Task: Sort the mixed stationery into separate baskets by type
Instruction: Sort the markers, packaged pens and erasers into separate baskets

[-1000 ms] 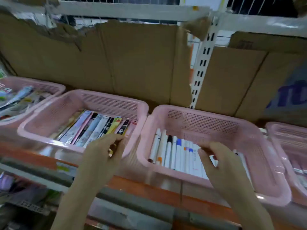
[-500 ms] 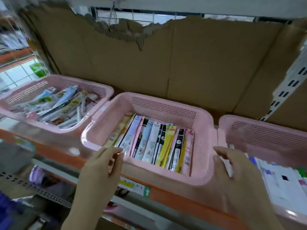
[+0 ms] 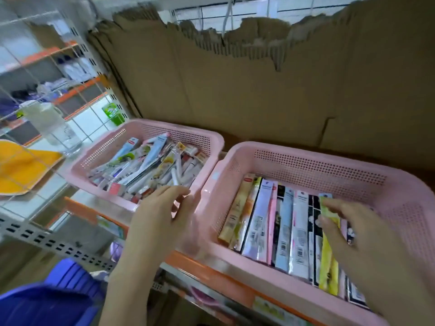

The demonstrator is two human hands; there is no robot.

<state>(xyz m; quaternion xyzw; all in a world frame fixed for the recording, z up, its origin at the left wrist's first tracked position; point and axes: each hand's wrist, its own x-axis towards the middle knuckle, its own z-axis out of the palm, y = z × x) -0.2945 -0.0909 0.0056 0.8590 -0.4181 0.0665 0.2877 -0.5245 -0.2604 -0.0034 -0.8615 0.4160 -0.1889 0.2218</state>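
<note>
Pinching a glossy yellow packet, right hand; left hand loose-fingered over perforated pink basket.

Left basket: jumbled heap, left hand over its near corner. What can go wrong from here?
1. The left basket holds a loose, crisscrossed heap, so the left hand above its near corner may drag out several packs instead of one.
2. The right hand rests on the yellow pack in the right basket; shifting it could skew the neat row.

The right hand hid the near ends of several packets, the right basket ran off the frame, and motion blurred the left hand.
</note>
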